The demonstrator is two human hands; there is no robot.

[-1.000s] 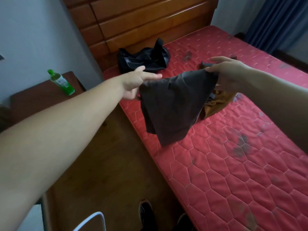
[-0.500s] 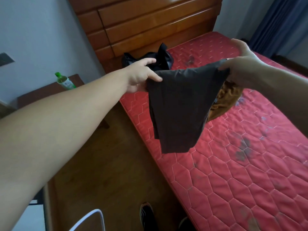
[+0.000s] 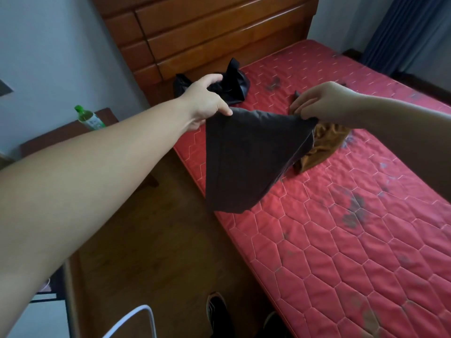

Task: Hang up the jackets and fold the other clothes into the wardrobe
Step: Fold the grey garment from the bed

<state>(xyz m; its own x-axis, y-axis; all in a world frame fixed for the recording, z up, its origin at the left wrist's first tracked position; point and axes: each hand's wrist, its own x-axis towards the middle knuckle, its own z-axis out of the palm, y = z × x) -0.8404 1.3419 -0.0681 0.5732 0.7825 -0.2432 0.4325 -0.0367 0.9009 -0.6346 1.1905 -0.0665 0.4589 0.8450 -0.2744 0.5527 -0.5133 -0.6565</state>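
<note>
Both top corners of the garment (image 3: 249,157) are pinched mid-frame, by left grip (image 3: 207,101) and right grip (image 3: 319,101). It hangs over the bed (image 3: 341,240) edge.

brown garment (image 3: 324,145): under the right hand (image 3: 322,103), its near side covered by the dark grey garment (image 3: 249,157) hanging from both hands.
black jacket (image 3: 235,87): just beyond the left hand (image 3: 207,98), which hides its middle.
bottle (image 3: 89,118): left of the left hand, label too small to read.
shoes (image 3: 217,311): well below both hands, cut off by the bottom edge.
</note>
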